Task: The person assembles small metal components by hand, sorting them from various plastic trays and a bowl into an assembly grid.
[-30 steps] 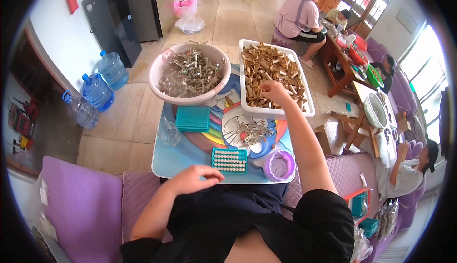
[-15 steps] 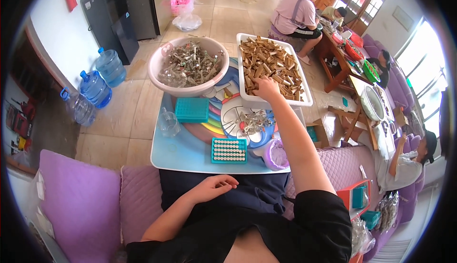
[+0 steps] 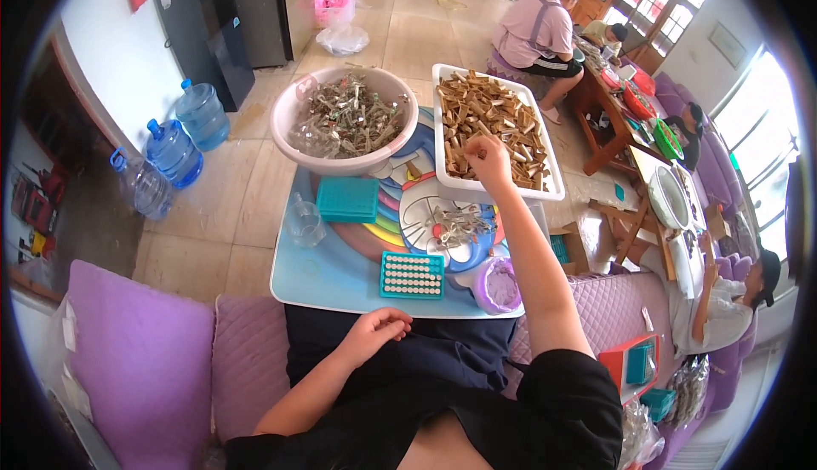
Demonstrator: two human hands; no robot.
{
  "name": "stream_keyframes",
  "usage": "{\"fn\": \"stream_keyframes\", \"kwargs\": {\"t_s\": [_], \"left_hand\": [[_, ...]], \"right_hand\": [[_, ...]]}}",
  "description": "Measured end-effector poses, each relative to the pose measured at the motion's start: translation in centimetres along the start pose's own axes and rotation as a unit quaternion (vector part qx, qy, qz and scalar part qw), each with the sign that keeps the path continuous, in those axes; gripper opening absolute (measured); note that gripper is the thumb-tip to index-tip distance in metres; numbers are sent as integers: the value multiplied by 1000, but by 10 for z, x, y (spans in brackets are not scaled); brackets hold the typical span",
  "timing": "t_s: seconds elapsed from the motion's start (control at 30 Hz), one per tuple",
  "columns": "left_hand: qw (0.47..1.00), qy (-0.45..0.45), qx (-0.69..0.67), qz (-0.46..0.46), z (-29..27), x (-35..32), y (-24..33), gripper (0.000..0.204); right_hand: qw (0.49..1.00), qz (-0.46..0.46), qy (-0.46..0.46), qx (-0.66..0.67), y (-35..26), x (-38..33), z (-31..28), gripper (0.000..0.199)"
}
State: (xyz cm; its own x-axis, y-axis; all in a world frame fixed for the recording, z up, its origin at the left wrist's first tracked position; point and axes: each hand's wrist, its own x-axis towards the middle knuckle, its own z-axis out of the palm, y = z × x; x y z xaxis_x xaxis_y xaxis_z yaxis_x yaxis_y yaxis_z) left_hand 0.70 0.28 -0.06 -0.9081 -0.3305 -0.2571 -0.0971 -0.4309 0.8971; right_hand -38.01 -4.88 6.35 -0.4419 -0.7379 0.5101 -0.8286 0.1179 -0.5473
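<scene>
Since the earlier frame, the right hand (image 3: 490,162) has curled from outstretched to bunched fingertips over the white tray (image 3: 440,134) of short brown tube-like pieces (image 3: 478,106); I can't tell whether it pinches one. The left hand (image 3: 379,331) hangs loosely curled near the blue table (image 3: 306,285), and I see nothing in it. I'd judge each piece light, stiff and dry, best pinched mid-length without crushing.

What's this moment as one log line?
right hand: over brown pieces in white tray; left hand: near table; purple tub: on table
</scene>
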Motion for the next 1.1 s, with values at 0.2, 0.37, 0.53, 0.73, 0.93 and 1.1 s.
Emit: {"fn": "stream_keyframes", "kwargs": {"t_s": [0.2, 0.37, 0.53, 0.73, 0.93, 1.1], "left_hand": [[935, 12, -355, 5, -12, 17, 54, 34], [978, 37, -203, 38, -36, 28, 52, 29], [972, 54, -226, -25, -38, 16, 38, 17], [955, -64, -271, -102, -24, 11, 21, 22], [975, -2, -220, -41, -38, 0, 22, 25], [986, 8, -168, -15, -38, 10, 17, 22]], "right_hand": [[933, -220, -233, 165, -139, -87, -7, 23], [881, -306, -318, 170, -162, -93, 11, 23], [956, 13, -228, 186, -121, 11, 67, 22], [970, -170, -139, -104, -59, 83, 126, 39], [951, 73, -131, 271, -71, 107, 105, 18], [970, 8, -178, 164, -76, 102, 56, 21]]}}
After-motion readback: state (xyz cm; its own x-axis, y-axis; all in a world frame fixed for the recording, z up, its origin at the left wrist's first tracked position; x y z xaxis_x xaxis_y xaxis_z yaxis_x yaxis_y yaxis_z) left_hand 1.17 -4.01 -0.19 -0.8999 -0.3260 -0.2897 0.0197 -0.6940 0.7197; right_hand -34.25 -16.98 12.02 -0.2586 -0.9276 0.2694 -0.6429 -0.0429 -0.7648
